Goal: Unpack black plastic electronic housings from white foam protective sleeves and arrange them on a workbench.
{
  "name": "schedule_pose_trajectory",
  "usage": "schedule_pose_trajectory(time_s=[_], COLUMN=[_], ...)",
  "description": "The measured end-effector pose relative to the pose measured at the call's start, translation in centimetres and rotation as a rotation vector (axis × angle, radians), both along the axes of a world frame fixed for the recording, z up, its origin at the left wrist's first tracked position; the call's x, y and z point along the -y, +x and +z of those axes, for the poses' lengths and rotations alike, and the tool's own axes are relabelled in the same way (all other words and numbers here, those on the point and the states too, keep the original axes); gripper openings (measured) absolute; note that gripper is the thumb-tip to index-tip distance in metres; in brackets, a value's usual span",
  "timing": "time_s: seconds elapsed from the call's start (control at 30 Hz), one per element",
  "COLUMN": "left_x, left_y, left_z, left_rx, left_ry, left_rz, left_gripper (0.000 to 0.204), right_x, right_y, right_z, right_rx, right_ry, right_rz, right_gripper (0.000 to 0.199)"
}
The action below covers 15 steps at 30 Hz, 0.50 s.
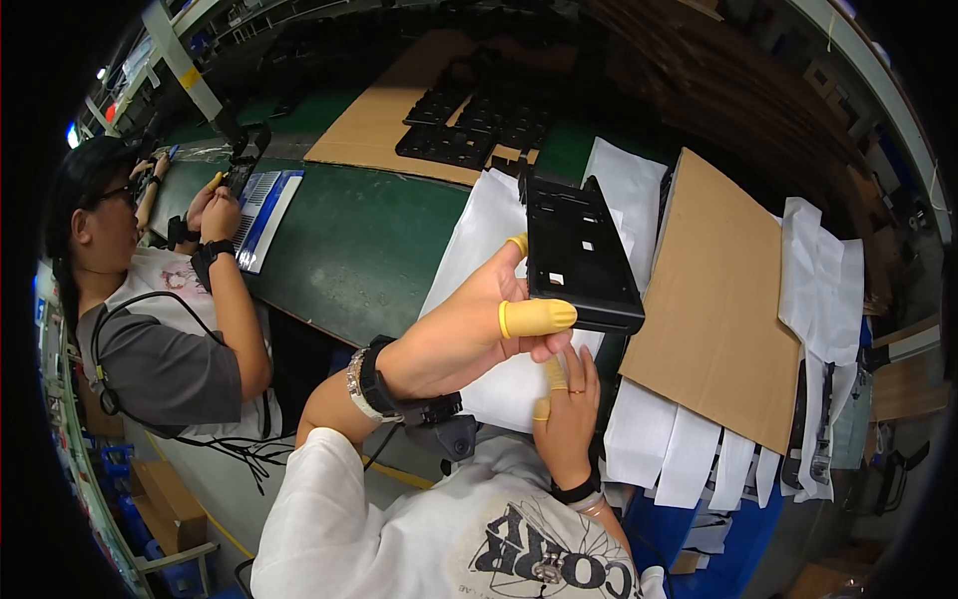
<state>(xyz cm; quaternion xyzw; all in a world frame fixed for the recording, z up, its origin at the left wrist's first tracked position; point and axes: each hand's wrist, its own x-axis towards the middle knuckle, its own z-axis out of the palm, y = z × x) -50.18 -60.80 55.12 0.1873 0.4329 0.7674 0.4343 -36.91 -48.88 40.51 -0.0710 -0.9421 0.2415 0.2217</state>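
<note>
A black plastic housing [591, 275], a long shallow tray shape with a few square holes, is held up tilted over the bench. My left hand [479, 317] is closed on its near left side, the thumb and a finger wearing yellow finger cots. White paper sheets [474, 225] lie beneath the housing. My right hand [569, 424] rests below it at the bench's near edge, fingers stretched out toward the white paper. Yellow cots show on two of its fingers, and nothing is visibly held there.
Right of the housing, a cardboard sheet [723, 299] lies over wrapped parts. Several black plastic parts [449, 145] sit on cardboard [349, 135] at the far side of the green bench [329, 250]. On the left, a co-worker [180, 349] handles a dark part. A blue bin [743, 539] stands below right.
</note>
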Motion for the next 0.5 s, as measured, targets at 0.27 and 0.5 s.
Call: schedule_pose_trajectory(time_s=[0.27,0.5], left_x=[1.4,3.4], left_y=[-1.5,-14.4], left_z=[-2.3,-1.8], left_rx=[-0.131,-1.005], left_ry=[0.022,-0.41], left_rz=[0.056,0.687], left_gripper=[0.061,0.057], right_x=[0.0,-0.1], right_y=[0.0,-0.1], right_z=[-0.3,0.6], right_rx=[0.039,0.035], right_ry=[-0.001,-0.008], right_rz=[-0.014,-0.018], right_gripper=[0.054,0.056])
